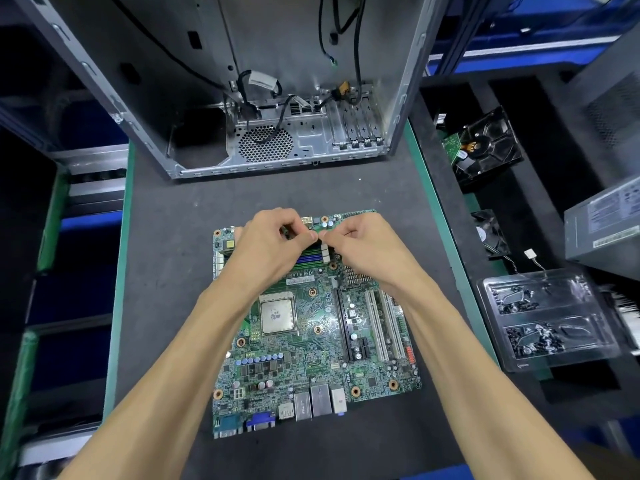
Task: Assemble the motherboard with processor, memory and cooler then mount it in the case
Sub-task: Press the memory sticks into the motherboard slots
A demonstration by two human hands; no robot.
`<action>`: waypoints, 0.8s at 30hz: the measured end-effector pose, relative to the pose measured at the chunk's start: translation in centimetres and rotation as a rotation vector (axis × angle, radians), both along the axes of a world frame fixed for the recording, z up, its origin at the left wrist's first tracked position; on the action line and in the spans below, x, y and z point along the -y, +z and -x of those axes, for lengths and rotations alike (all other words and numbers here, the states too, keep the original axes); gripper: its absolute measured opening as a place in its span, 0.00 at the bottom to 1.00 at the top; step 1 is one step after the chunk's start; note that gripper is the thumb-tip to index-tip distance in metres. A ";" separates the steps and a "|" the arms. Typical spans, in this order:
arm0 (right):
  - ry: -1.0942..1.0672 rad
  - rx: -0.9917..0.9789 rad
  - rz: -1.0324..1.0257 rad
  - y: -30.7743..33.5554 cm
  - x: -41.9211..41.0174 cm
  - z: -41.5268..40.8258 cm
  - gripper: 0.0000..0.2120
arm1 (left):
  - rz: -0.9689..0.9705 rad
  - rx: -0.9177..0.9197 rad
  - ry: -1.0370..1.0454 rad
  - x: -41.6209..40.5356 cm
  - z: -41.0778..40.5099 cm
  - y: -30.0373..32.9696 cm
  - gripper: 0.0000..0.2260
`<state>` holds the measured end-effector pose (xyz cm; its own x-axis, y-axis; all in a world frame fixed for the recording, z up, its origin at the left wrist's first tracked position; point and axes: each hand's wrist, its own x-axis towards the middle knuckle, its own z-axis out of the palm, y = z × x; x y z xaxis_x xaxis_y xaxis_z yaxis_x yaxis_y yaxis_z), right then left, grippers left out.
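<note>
While the motherboard (311, 327) lies flat in the middle of the surface (166, 237), with its port side toward the near edge, we are working at its far end, where the memory slots (311, 258) are. Our left hand (270, 240) and right hand (360, 240) both have the fingers curled, and they seem to pinch a memory module (286, 233) between them, just over the slots; most of the module is hidden by the fingers. The processor (278, 313) already sits in its socket near the middle of the board. No cooler is on it yet. The case (277, 98) stands open at the far edge of the surface.

To do this step well, we think the module must be held level, its notch lined up with the slot, and both ends pressed down evenly until the white latches close. Pushing on one end only could tilt it and bend the board. We cannot tell if the latches are open now.
</note>
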<state>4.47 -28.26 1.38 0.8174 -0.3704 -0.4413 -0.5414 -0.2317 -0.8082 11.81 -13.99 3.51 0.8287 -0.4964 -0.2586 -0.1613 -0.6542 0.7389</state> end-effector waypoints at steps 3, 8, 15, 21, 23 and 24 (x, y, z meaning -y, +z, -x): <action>0.035 -0.070 -0.002 0.3 0.9 -0.5 0.18 | 0.000 0.003 -0.009 -0.1 0.0 -0.1 0.10; 0.118 -0.106 -0.042 0.7 2.1 -0.4 0.09 | 0.006 -0.001 -0.058 -0.7 -0.5 -0.4 0.09; 0.138 -0.138 0.084 0.5 2.0 -0.8 0.10 | -0.023 0.200 -0.176 -0.4 -0.3 -0.1 0.04; 0.115 -0.132 0.057 0.1 1.8 -0.7 0.09 | -0.161 0.317 -0.267 -0.5 -0.5 -0.2 0.06; 0.112 -0.124 0.059 0.0 1.8 -0.7 0.09 | -0.161 0.356 -0.279 -0.5 -0.3 -0.4 0.06; 0.117 -0.126 0.057 -0.1 1.9 -0.7 0.09 | -0.161 0.371 -0.282 -0.5 -0.2 -0.5 0.06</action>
<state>5.17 -30.12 1.30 0.7959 -0.3036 -0.5239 -0.6042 -0.3425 -0.7194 12.00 -13.47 3.04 0.7183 -0.6929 -0.0634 -0.5818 -0.6481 0.4913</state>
